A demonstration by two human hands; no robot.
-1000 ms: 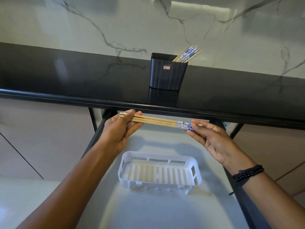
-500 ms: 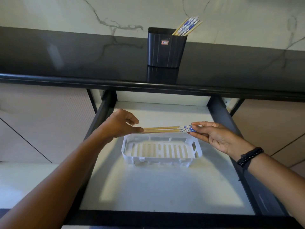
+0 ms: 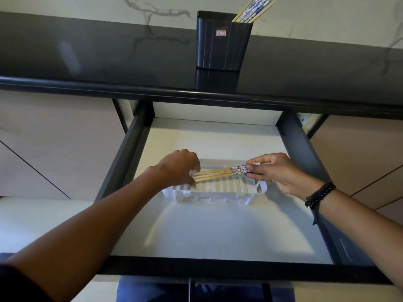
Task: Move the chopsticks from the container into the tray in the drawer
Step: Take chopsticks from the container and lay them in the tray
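A small bundle of wooden chopsticks with blue-and-white patterned tops lies level just above the white slotted tray in the open drawer. My right hand pinches the patterned ends. My left hand curls its fingers and thumb around the thin tips at the tray's left end. On the counter behind stands the black container with several more chopsticks leaning out at its right.
The black countertop overhangs the drawer's back. Dark drawer sides flank the white floor, and the dark front rim is near me. A marble wall rises behind the counter.
Both hands have carried the chopsticks down from under the counter edge into the drawer, to just above the tray. My view has tilted downward.
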